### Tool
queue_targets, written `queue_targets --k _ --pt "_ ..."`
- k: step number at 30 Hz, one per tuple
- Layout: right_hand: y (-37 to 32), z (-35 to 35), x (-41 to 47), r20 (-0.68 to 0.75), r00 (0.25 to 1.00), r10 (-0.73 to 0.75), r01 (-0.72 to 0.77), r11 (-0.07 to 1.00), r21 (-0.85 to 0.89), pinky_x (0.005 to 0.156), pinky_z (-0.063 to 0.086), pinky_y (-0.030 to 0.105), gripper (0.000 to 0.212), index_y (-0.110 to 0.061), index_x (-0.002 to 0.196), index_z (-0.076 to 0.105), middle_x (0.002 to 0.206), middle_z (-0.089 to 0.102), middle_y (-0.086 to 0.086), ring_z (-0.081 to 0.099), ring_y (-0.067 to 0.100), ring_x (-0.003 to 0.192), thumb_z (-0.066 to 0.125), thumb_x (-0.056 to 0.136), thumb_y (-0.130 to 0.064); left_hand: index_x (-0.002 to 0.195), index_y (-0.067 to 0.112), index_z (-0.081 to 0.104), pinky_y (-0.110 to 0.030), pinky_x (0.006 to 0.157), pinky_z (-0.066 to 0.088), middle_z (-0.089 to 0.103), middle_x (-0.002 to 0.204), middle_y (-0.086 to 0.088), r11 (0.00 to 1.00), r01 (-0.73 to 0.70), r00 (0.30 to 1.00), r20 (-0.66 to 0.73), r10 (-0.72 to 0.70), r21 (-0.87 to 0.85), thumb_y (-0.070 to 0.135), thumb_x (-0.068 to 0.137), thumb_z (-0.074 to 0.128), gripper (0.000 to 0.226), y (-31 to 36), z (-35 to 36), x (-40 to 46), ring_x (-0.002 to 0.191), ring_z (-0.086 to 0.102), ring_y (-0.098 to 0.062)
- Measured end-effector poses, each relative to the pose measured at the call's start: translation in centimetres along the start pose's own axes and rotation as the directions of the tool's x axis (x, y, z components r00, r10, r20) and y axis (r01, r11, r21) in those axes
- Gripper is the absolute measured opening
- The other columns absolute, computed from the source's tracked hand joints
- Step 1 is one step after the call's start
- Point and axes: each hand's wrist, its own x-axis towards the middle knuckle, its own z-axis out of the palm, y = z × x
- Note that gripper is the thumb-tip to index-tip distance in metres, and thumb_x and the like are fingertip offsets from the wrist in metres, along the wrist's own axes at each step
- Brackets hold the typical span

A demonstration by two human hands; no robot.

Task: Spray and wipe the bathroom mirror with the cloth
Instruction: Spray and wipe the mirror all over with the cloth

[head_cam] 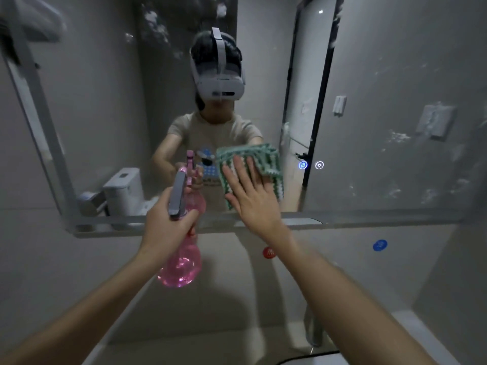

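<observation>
The bathroom mirror (382, 106) fills the upper half of the head view, with foam streaks on its right side and along the top. My right hand (250, 196) presses a green-and-white cloth (266, 160) flat against the glass near the mirror's lower middle, fingers straight and spread. My left hand (168, 227) grips a pink spray bottle (183, 264) by the neck, just left of the cloth, with its grey spray head (178, 193) pointing towards the mirror.
Two lit touch icons (311, 165) glow on the glass right of the cloth. A red sticker (269, 252) and a blue sticker (380, 245) sit on the wall below the mirror. A chrome tap (313, 327) and the basin edge (311, 358) lie at the bottom.
</observation>
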Motion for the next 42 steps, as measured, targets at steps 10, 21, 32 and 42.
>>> queue_targets --k 10,21,32,42 --pt "-5.2 1.9 -5.2 0.113 0.975 -0.193 0.173 0.971 0.165 0.093 0.036 0.025 0.052 -0.028 0.147 0.036 0.155 0.025 -0.006 0.048 0.012 0.123 0.034 0.096 -0.041 0.091 0.014 0.054 -0.022 0.052 0.040 0.058 0.066 -0.011 0.994 0.038 0.996 -0.086 -0.029 0.107 -0.001 0.081 0.066 0.022 -2.1 -3.3 -1.5 0.059 0.055 -0.019" --pt "4.9 -3.7 7.6 -0.049 0.988 -0.145 0.147 0.989 0.028 0.103 0.037 0.038 0.051 -0.026 0.149 0.032 0.155 0.030 0.002 0.035 0.022 0.139 0.033 0.102 -0.045 0.075 0.025 0.048 -0.045 0.062 0.051 0.060 0.069 -0.020 0.998 -0.038 0.996 -0.080 0.041 0.048 -0.001 0.077 0.064 0.031 1.8 -1.5 2.3 0.064 0.059 -0.039" --pt "-2.3 0.8 -1.6 -0.041 0.997 0.059 -0.055 0.995 0.089 0.098 0.032 0.033 0.054 -0.022 0.148 0.028 0.155 0.025 0.002 0.027 0.025 0.138 0.037 0.099 -0.043 0.079 0.019 0.048 -0.021 0.044 0.045 0.055 0.058 -0.014 0.999 0.049 0.997 -0.064 -0.048 0.020 -0.006 0.079 0.061 0.028 -0.4 -0.3 0.0 0.038 0.052 -0.006" --pt "5.9 -3.4 5.5 -0.062 0.998 -0.023 0.023 1.000 0.011 0.087 0.039 0.031 0.052 -0.026 0.146 0.037 0.153 0.034 0.001 0.046 0.020 0.127 0.036 0.099 -0.048 0.081 0.024 0.052 -0.028 0.058 0.042 0.056 0.069 0.001 0.995 -0.090 0.994 -0.062 0.092 0.037 0.001 0.080 0.064 0.027 4.8 0.7 3.6 0.064 0.054 -0.014"
